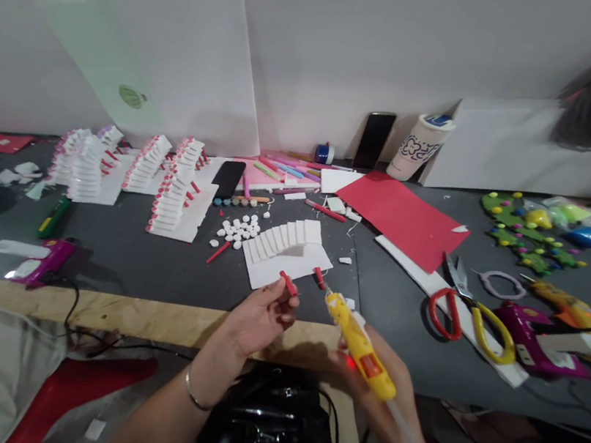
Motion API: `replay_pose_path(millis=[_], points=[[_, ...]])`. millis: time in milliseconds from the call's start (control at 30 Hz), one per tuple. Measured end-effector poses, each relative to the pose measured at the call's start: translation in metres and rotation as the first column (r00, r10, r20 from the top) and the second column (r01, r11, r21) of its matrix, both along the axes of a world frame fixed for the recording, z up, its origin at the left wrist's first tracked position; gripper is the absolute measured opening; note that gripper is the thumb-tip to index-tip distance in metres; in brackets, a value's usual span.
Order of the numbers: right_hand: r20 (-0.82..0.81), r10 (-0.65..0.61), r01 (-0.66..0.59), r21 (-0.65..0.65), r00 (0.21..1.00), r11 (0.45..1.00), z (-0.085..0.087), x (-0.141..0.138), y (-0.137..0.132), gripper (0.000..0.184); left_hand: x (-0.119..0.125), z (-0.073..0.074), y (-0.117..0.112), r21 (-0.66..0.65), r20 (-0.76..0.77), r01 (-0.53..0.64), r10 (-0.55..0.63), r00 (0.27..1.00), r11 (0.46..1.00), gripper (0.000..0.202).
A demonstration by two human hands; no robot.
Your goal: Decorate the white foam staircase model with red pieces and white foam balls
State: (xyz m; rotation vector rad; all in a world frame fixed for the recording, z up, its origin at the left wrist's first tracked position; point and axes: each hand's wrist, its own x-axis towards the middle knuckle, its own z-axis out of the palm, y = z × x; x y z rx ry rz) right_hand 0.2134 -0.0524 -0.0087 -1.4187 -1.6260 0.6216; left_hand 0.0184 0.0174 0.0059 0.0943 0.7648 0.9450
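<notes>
- Left hand closed in a pinch, a small red stick held between thumb and fingertips just above the wooden table edge; a metal bangle circles the wrist.
- Right hand wrapped around a yellow hot glue gun, its nozzle tilted forward, just beside the red stick in the left hand.
- A second red stick lies just past the nozzle; whether the two touch cannot be told.
- Beyond both hands, a white card carries a stepped row of white foam strips, with white round pieces beside it.
- Farther left stand white stacks tipped with red.
- To the right lie red-and-yellow scissors and a magenta glue gun, near a red sheet.
- Containers at the back: a white lidded cup, closed, contents hidden, and a small blue-capped bottle beside a phone.
- Below the table edge sits a black bag, closed.
</notes>
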Motion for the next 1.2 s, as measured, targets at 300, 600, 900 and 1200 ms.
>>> replay_pose_path(millis=[300,600,900,1200], points=[[0.651,-0.189,0.168,0.095,0.735,0.981,-0.022,0.092,0.105,0.022,-0.006,-0.009,0.014,0.459,-0.649,0.073,0.279,0.708,0.885,0.022],[0.748,-0.129,0.162,0.029,0.651,0.986,-0.018,0.108,0.14,0.031,-0.01,0.009,0.023,0.683,-0.705,0.479,0.668,0.238,0.551,0.005],[0.188,0.152,-0.167,0.067,0.97,0.984,0.031,-0.012,0.091,0.016,0.003,0.014,0.032,0.658,-0.736,0.521,0.609,0.296,0.543,0.007],[-0.048,0.171,-0.169,0.048,0.984,0.985,0.028,-0.014,0.098,0.012,0.009,0.028,0.036,0.59,-0.807,0.541,0.459,0.371,0.6,0.009]])
